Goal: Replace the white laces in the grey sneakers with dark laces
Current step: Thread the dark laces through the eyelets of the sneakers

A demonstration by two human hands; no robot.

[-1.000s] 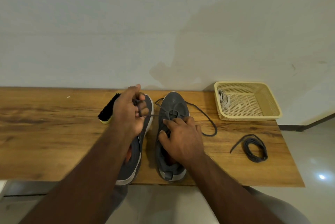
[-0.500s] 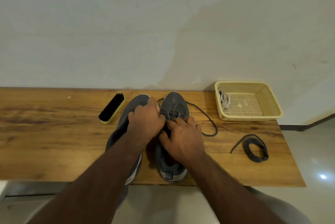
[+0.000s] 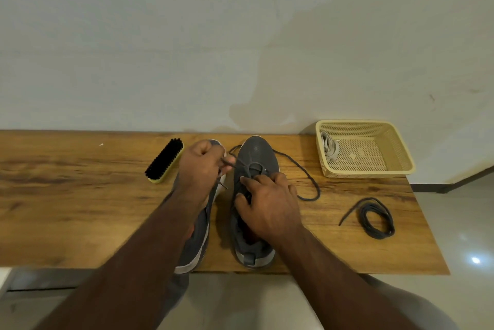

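Two grey mesh sneakers [image 3: 255, 169] sit side by side on the wooden table [image 3: 66, 196]. Left hand [image 3: 200, 166] pinches the dark lace end [image 3: 227, 162], pulling it leftward; right hand [image 3: 267, 201] presses curled fingers on the right shoe's eyelets. Far right, a cream plastic basket [image 3: 395, 153] holds white laces [image 3: 328, 146].

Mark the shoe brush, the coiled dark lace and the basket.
shoe brush [image 3: 164, 160], head view, middle of the black bristles.
coiled dark lace [image 3: 375, 218], head view, on the coil's strands.
basket [image 3: 401, 152], head view, right mesh wall.
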